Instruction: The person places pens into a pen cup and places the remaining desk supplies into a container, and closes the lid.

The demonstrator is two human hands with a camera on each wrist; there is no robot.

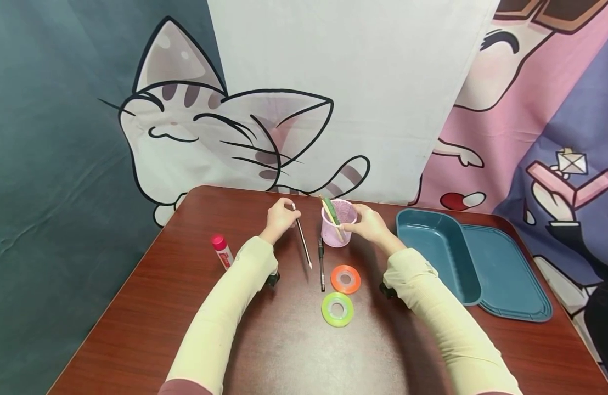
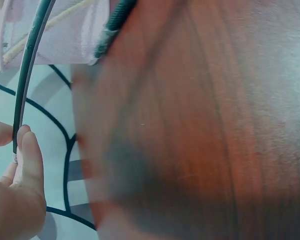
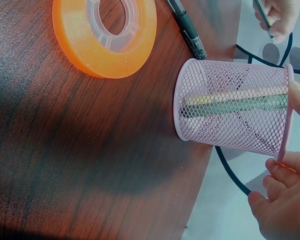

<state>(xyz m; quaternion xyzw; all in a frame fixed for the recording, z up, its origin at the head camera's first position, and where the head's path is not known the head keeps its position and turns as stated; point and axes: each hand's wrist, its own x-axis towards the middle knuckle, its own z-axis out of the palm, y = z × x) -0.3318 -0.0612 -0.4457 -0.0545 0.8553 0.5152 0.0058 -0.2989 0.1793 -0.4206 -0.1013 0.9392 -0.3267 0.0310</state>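
Head view: the bare left hand (image 1: 280,220) pinches the upper part of a slim dark stick with white ends (image 1: 303,241), which slants down toward the person over the reddish-brown wooden table (image 1: 274,351). To the right of that stick stands a round pink mesh cup (image 1: 327,233), upright, with a slim green stick (image 1: 331,210) and a slim yellow stick (image 1: 327,209) leaning in it. The bare right hand (image 1: 372,226) grips the cup at its rim. A thin black pen (image 1: 321,266) lies between the held stick and a flat orange tape roll (image 1: 355,280); a flat lime-green tape roll (image 1: 349,310) lies nearer the person. A white glue stick with a red cap (image 1: 222,250) stands to the left, beside the left sleeve. On the right are a deep teal rectangular tray (image 1: 432,252) and a flat teal rectangular lid (image 1: 511,280)

Left wrist view: thumb and fingers close on one end of the dark stick, which passes in front of the cup in this view; whether the two touch, I cannot tell. Part of the black pen shows beside the cup

Right wrist view: thumb and fingers hold the cup's rim, with the green and yellow sticks visible through the mesh. The black pen's end is near the cup's base, and the orange roll lies farther off
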